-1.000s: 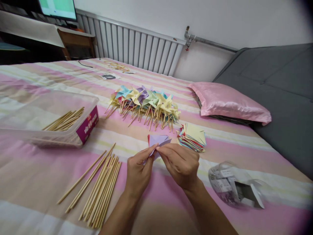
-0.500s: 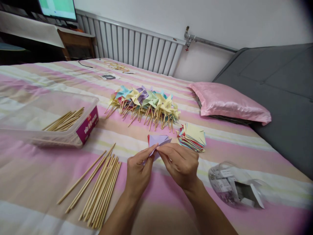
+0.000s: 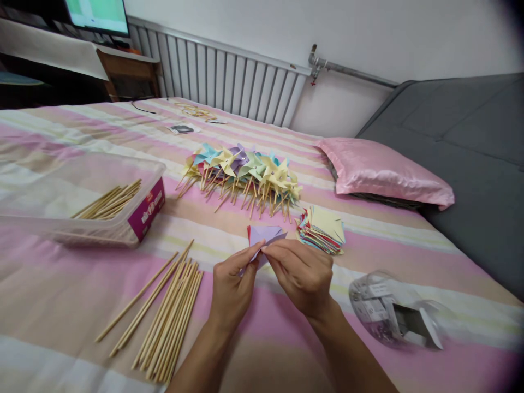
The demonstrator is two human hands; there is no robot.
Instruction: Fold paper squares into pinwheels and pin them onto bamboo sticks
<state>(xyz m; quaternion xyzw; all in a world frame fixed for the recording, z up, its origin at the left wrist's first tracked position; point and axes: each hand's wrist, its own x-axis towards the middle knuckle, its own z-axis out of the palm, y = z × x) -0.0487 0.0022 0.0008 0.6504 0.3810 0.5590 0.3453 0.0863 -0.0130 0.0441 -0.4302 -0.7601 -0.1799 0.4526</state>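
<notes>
Both hands meet over a purple paper square (image 3: pixel 264 233) with cuts in it, partly folded. My left hand (image 3: pixel 233 275) pinches the paper between thumb and forefinger. Opposite it, my right hand (image 3: pixel 305 273) has its fingertips closed on the same paper near the middle; anything small between them is hidden. A red edge shows at the paper's left side. To the right lies a stack of cut coloured paper squares (image 3: pixel 325 226). Beyond my hands is a heap of finished paper pinwheels (image 3: pixel 251 169) on sticks. Loose wooden sticks (image 3: pixel 170 319) lie left of my left hand.
A clear plastic box (image 3: pixel 92 229) with more sticks stands at the left. On the right is a clear plastic container (image 3: pixel 393 311) with small boxes inside. A pink pillow (image 3: pixel 385 169) rests by the grey headboard (image 3: pixel 454 120). Striped bedding lies under everything.
</notes>
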